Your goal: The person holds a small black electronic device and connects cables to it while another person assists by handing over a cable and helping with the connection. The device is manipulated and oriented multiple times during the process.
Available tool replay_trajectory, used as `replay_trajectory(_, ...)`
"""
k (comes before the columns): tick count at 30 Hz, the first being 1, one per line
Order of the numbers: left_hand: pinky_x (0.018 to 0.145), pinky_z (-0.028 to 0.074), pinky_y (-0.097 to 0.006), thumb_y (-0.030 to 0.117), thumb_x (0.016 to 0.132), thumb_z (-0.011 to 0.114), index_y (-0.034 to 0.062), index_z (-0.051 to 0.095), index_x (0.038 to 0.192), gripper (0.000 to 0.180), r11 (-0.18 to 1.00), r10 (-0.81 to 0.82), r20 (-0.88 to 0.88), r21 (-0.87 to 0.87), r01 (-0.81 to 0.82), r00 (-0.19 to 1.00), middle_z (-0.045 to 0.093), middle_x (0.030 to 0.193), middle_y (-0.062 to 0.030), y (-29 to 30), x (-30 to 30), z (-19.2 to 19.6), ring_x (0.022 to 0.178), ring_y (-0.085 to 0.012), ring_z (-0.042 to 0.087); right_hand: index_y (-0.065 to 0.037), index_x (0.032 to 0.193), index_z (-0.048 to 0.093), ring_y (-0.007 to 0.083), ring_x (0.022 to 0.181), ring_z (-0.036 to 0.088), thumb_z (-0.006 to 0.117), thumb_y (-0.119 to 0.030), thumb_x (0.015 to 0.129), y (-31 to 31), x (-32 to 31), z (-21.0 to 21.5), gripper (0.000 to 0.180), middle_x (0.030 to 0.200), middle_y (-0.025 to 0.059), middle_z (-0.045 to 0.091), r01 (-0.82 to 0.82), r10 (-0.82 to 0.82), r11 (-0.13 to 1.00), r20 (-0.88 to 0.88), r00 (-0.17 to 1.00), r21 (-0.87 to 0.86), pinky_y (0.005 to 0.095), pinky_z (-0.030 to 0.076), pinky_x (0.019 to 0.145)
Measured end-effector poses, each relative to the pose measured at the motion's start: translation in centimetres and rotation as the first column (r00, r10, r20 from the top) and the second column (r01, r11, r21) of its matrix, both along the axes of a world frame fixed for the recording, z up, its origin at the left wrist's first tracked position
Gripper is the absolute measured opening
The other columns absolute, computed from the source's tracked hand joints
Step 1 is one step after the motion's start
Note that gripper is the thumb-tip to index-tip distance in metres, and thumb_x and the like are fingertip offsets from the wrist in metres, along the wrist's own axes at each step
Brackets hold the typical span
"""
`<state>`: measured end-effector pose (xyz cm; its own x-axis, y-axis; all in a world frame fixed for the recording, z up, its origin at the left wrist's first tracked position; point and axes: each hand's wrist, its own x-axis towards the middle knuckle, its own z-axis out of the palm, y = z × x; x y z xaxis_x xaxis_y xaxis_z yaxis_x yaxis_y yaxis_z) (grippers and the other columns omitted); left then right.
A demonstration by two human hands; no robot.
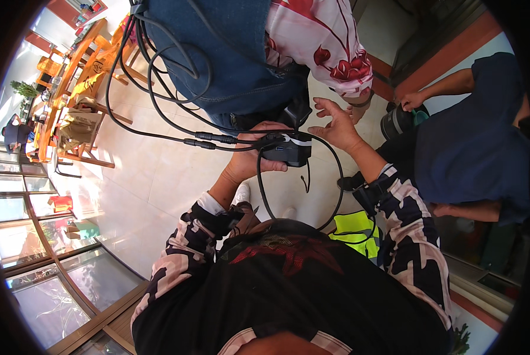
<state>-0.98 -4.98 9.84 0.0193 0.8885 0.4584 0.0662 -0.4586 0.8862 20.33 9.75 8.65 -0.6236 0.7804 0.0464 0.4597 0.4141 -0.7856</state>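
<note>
In front of my chest, my left hand (254,152) grips a small black box (292,151) with cable sockets, thumb beneath it and fingers behind. Black cables (203,141) with thick connectors run from the box up and left, over a blue denim garment (223,71) on a person close ahead. Another black cable (337,177) hangs in a loop down toward my waist. My right hand (337,125) is raised to the right of the box, fingers apart, holding nothing. Black straps circle both my wrists.
A person's floral sleeve (321,44) is just beyond my right hand. At the right stands another person in dark blue (472,130), near a dark round object (397,122). Wooden tables and chairs (90,65) line the far left, with glass panels (46,254) nearer. A neon-yellow vest (358,234) shows by my right side.
</note>
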Motion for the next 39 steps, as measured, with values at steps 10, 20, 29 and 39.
replay_trajectory(10,0.095,0.046,-0.039,0.028,0.051,0.092,0.0002,0.064,0.11,0.071,0.999,0.03,-0.078,-0.03,-0.033,0.997,0.065,0.113,-0.0133,-0.4,0.0,1.3,0.105,-0.0275,0.059,-0.003,0.107,0.056,0.0324,0.098,0.055,0.089,-0.029,0.053,-2.0,-3.3,-3.2,0.068,0.102,0.0149,0.055,0.246,-0.198,0.908,-0.17,0.965,0.34,0.0386,0.047,0.086)
replay_trajectory(20,0.095,0.046,-0.039,0.024,0.052,0.091,-0.0012,0.065,0.11,0.068,0.999,0.013,-0.055,-0.04,-0.015,0.998,0.066,0.113,-0.0135,-1.0,-0.4,2.0,0.107,-0.0282,0.06,-0.003,0.104,0.058,0.0281,0.09,0.058,0.084,-0.016,0.057,-1.2,-3.9,-0.2,0.055,0.097,0.0118,0.057,0.217,-0.047,0.844,-0.336,0.941,0.491,0.0356,0.049,0.08)
replay_trajectory(29,0.095,0.046,-0.04,0.025,0.052,0.091,-0.0015,0.066,0.109,0.067,0.999,0.006,-0.041,-0.036,-0.008,0.999,0.066,0.112,-0.0149,-2.4,-1.3,1.8,0.107,-0.0304,0.06,-0.003,0.115,0.055,0.0287,0.097,0.06,0.084,-0.013,0.06,-1.8,-4.1,1.4,0.063,0.11,0.0142,0.054,0.009,0.112,0.949,-0.365,0.924,0.314,0.0332,0.052,0.077)
replay_trajectory(39,0.094,0.048,-0.04,0.024,0.052,0.091,-0.0017,0.066,0.108,0.067,0.997,-0.078,0.065,-0.008,0.078,0.995,0.066,0.111,-0.0171,-2.0,-1.5,0.9,0.106,-0.0293,0.06,-0.003,0.121,0.053,0.0347,0.107,0.055,0.084,-0.02,0.063,-0.7,-3.1,3.7,0.068,0.117,0.0162,0.054,-0.092,0.297,0.806,-0.266,0.917,0.584,0.0378,0.045,0.093)
